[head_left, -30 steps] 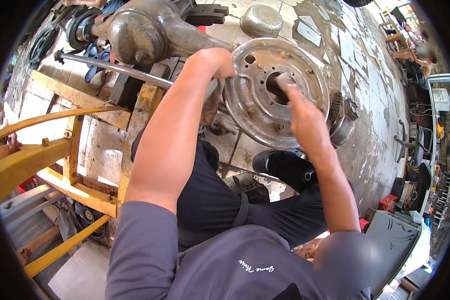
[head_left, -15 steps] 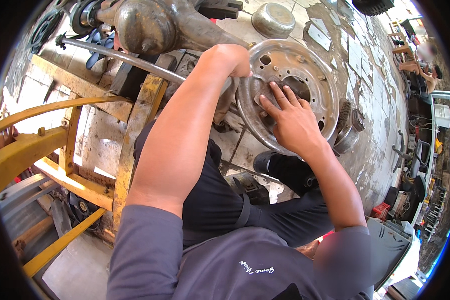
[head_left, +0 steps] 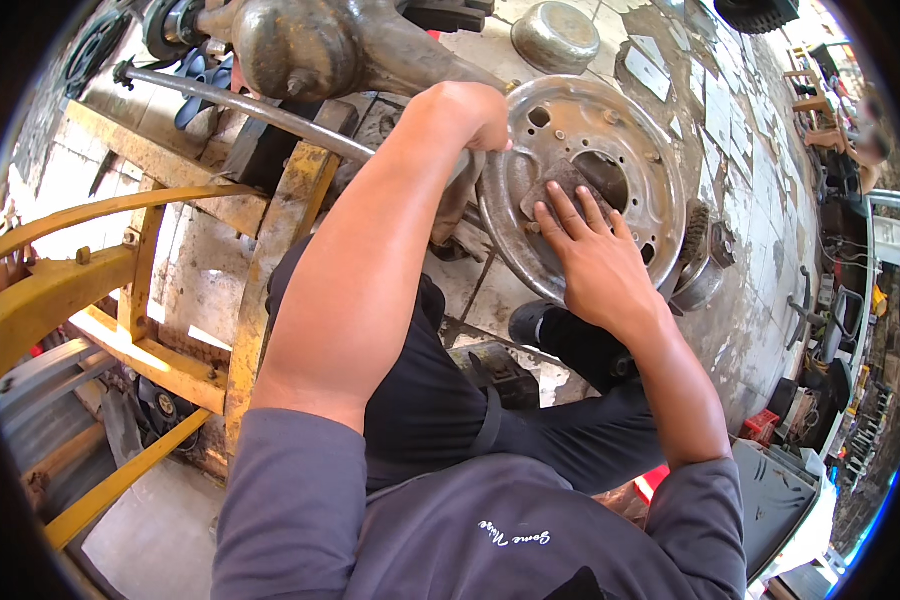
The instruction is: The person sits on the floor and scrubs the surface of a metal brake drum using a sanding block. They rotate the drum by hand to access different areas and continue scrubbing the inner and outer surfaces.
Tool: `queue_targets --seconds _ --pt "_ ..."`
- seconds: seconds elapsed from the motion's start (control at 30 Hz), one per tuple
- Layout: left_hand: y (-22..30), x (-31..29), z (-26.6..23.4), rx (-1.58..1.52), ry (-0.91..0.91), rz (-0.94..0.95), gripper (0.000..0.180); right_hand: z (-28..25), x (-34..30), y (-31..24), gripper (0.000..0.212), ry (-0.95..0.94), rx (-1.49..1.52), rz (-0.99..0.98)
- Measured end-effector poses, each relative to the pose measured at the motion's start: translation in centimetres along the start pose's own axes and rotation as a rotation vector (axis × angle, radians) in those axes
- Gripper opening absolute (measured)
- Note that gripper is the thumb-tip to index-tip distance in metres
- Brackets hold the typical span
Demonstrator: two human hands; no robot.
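Note:
A worn, brownish metal wheel rim [head_left: 658,160] stands tilted in front of me, with a large centre opening and several smaller holes. My left hand [head_left: 478,112] is closed on its upper left edge; most of those fingers are hidden. On the face of the rim, my right hand [head_left: 602,258] lies flat with its fingers spread. Under the fingertips is a thin brown piece that looks like sandpaper [head_left: 567,174], pressed against the metal beside the centre opening. The right thumb is out of sight.
A large axle housing [head_left: 295,50] and a long metal shaft [head_left: 240,112] lie at upper left. Yellow metal framing [head_left: 150,365] fills the left side. Beyond the wheel is a metal bowl [head_left: 556,38]. Gear-like parts [head_left: 702,262] sit right of the wheel, on broken tiles.
My right hand and the sandpaper-like piece have slid slightly right and down across the wheel. The left hand keeps its hold on the edge.

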State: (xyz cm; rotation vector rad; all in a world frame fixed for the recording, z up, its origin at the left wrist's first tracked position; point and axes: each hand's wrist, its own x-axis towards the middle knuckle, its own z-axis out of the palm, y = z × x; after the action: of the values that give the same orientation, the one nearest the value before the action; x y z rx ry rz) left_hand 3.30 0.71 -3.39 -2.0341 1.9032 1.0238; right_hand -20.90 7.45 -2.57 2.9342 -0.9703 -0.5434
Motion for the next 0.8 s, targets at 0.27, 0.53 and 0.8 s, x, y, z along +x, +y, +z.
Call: queue_targets --seconds 0.27,0.53,0.8 --pt "-0.5 0.1 0.0 -0.029 -0.013 0.009 0.058 1.1 0.3 0.3 0.064 0.04 0.027 0.017" --pt "-0.4 0.4 0.0 -0.011 -0.01 0.015 0.059 1.5 2.9 0.4 0.066 0.137 0.017 0.051" --pt "-0.9 0.8 -0.1 -0.014 0.026 0.058 0.058 1.5 2.2 0.2 0.065 0.162 0.022 0.071"
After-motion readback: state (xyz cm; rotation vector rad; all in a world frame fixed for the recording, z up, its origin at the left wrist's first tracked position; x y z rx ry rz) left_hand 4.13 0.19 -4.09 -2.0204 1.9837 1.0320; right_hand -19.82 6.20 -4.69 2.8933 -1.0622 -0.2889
